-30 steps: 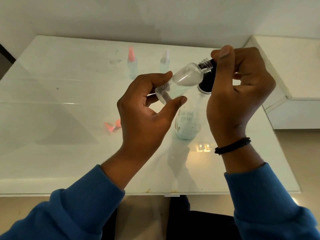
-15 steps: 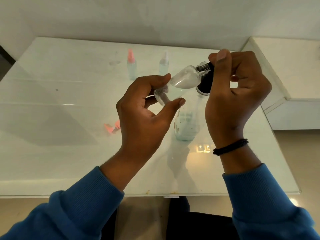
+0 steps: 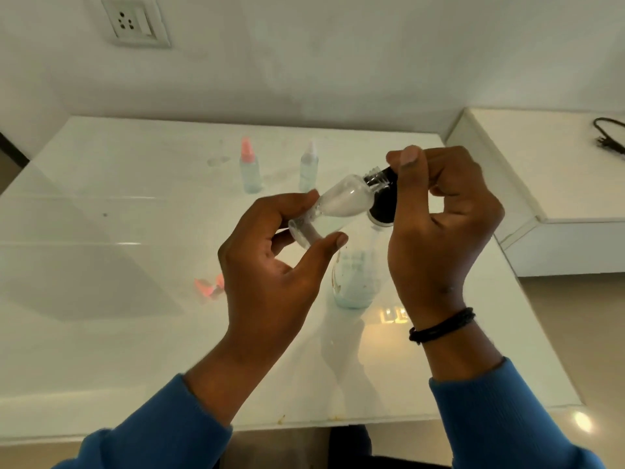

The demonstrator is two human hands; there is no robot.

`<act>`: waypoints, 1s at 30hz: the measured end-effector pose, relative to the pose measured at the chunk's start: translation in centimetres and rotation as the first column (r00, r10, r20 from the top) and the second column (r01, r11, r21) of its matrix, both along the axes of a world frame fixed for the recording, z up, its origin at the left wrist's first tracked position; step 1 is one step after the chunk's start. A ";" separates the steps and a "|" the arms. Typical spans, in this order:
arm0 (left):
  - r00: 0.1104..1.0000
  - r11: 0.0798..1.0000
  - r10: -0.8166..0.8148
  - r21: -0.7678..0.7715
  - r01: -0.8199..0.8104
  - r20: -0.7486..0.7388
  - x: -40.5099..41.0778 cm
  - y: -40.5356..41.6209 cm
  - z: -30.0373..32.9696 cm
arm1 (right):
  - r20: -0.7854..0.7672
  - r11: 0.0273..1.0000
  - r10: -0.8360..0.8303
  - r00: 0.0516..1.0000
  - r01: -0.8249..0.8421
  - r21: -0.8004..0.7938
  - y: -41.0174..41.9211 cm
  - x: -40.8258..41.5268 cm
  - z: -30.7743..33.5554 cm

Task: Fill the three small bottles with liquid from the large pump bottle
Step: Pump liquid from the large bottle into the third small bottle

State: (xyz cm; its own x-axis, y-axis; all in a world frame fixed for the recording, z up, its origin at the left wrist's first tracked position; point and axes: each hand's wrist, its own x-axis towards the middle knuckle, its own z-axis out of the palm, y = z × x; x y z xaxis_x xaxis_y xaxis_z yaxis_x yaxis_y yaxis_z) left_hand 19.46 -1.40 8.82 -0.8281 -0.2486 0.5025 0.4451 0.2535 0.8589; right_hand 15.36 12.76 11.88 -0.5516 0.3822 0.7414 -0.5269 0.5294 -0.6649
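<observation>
White wall and a socket plate (image 3: 135, 20) are seen behind the glossy table (image 3: 101, 333), whose near edge is cut by blue sleeves. Open surface is left to the left of the left hand (image 3: 270, 265). The large pump bottle (image 3: 355, 275) is partly hidden behind both hands, its black pump head (image 3: 384, 201) gripped by the right hand (image 3: 439, 231). The uncapped small bottle (image 3: 338, 204) is pinched, tilted, in the left grip, its neck at the pump. Beyond the grips stand a pink-capped bottle (image 3: 249, 169) and a white-capped bottle (image 3: 308, 169). A blurred pink cap (image 3: 209, 287) lies left of the left wrist.
</observation>
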 end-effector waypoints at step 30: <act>1.000 1.000 -0.010 0.011 0.010 0.004 0.0 0.0 0.1 | 0.011 1.000 -0.005 1.000 0.006 -0.027 -0.4 0.0 -0.3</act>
State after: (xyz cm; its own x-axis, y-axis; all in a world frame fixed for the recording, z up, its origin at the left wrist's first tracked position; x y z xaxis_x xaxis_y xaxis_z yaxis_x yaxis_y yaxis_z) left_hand 19.45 -1.38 8.94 -0.8325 -0.2458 0.4966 0.4440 0.2402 0.8632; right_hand 15.35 12.32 11.58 -0.5577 0.4049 0.7246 -0.5164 0.5141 -0.6848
